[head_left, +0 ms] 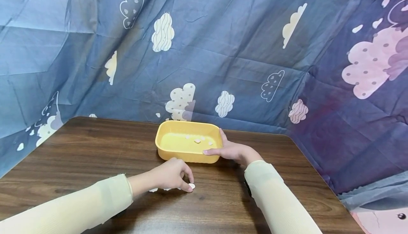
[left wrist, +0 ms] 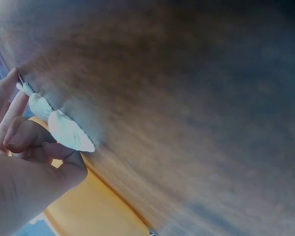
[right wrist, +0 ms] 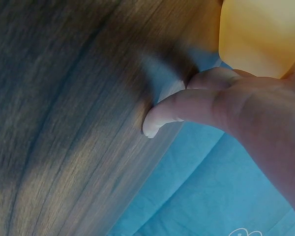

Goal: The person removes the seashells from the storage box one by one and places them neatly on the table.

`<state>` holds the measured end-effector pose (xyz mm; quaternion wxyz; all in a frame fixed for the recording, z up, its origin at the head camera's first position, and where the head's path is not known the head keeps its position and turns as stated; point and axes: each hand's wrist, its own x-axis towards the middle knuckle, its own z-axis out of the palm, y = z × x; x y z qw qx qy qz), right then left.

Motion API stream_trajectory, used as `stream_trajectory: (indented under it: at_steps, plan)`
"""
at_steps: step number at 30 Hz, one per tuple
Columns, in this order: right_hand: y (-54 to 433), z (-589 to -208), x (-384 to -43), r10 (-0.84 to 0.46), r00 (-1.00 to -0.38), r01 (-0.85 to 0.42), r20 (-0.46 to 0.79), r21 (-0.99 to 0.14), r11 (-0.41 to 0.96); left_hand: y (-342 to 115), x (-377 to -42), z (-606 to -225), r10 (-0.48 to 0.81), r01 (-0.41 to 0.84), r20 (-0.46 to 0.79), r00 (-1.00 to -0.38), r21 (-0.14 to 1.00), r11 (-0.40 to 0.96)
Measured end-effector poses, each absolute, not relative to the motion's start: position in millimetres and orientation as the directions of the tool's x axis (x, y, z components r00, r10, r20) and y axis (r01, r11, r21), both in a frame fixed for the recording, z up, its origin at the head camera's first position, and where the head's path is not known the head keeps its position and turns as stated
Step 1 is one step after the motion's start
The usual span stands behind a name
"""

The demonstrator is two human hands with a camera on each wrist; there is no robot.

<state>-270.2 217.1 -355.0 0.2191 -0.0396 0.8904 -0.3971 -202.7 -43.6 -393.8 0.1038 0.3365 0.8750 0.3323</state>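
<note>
My left hand (head_left: 173, 175) is low over the table, with thumb and index finger pinching a small white seashell (head_left: 191, 185). More white seashells (head_left: 153, 190) lie under that hand, partly hidden by it; the left wrist view shows a ridged seashell (left wrist: 71, 132) close up on the wood. Behind them stands a shallow yellow box (head_left: 183, 156) with several pale seashells (head_left: 197, 141) on its floor. My right hand (head_left: 234, 150) holds the box's right end, thumb over the front rim and fingers along the outer side. In the right wrist view its fingers (right wrist: 187, 105) partly hide one another.
The brown wooden table (head_left: 105, 149) extends to both sides of the box. A blue cloud-print cloth (head_left: 204, 50) hangs along the back and right edges of the table. A pale pink printed cloth (head_left: 382, 220) shows at the lower right.
</note>
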Motion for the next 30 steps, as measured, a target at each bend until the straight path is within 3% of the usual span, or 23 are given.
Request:
stream_trajectory:
  at_steps: [12,18,25,30]
  plan:
    - [219.1,-354.3,-269.2,-0.245,-0.905,0.099,-0.349,-0.731,0.676,-41.8,-204.8,-388.1,0.678,0.529,0.045,-0.734,0.663,0.529]
    - [218.0,-354.1,-268.9,-0.262,-0.904,0.086,-0.339,-0.743,0.664,-41.2,-218.2,-364.7,0.677,0.486,0.065,-0.733,0.746,0.455]
    - [216.6,-353.8,-268.9,-0.251,-0.902,0.095,-0.350,-0.730,0.677,-46.4,-254.6,-328.1,0.551,0.299,0.028,-0.834,0.862,0.409]
    - [216.5,-354.9,-268.5,-0.240,-0.903,0.113,-0.357,-0.734,0.670,-54.1,-283.5,-324.7,0.498,0.191,-0.046,-0.866,0.889,0.415]
